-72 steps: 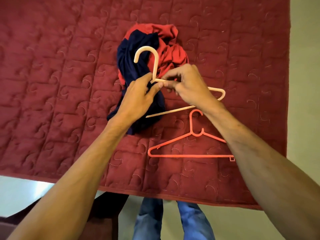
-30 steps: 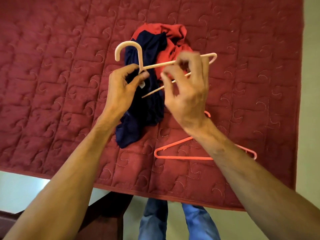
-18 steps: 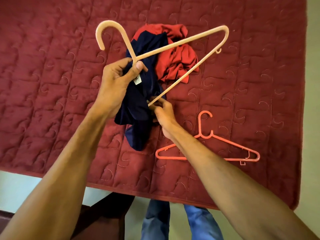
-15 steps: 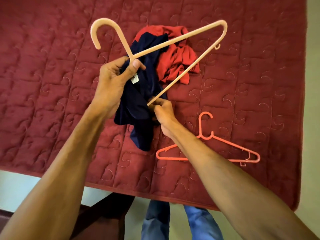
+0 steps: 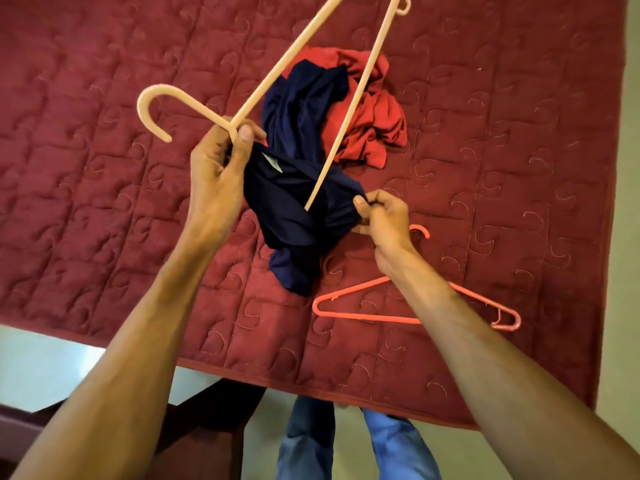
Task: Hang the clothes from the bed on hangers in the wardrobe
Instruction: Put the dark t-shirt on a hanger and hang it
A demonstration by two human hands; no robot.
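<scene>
The cream hanger (image 5: 352,98) is gripped at its neck by the left hand (image 5: 214,174), with fingers and thumb curled round it. The collar of the navy top (image 5: 298,202), its label showing just beside the thumb, appears to be caught in the same grip. A fold of the navy top is pinched between thumb and fingers of the right hand (image 5: 384,216), and the cloth is spread between the two hands. One end of the hanger's lower bar is buried in that cloth, so the top is judged to be partly threaded and not yet seated on both shoulders.

The red top (image 5: 374,126) is left crumpled on the bed (image 5: 104,220) beyond the hands, untouched. The pink hanger (image 5: 363,317) is laid flat on the bed, partly under the right wrist, unused.

Nothing is hung so far, and the wardrobe is not seen. The navy top remains to be settled on its hanger and carried over. The red top is then to be put on the pink hanger and hung.
</scene>
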